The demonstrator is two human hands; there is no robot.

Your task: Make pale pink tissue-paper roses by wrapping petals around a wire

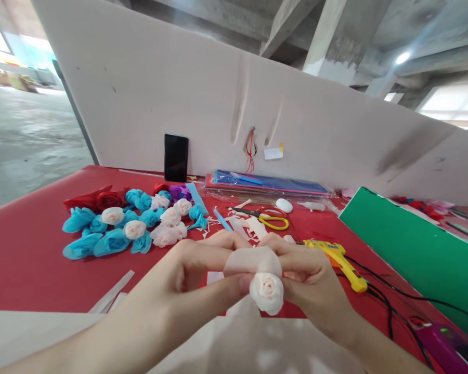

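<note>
A white paper rose [267,292] with a faint pink centre is held up between my two hands, its face toward me. My left hand [203,280] pinches the pale paper strip [253,261] just behind the bloom, thumb against the rose's left side. On the other side, my right hand [308,275] has its fingers bent and closed on the rose and strip. The rose's base is hidden by the fingers. Beyond my hands lie white paper scraps [255,227] and scissors [273,222] with yellow and red handles.
Finished blue roses [113,243], white roses [134,229] and red ones [111,199] sit at left. A yellow glue gun [345,262] with black cables lies at right, beside a green board [413,259]. A black phone [176,158] leans on the partition [203,93].
</note>
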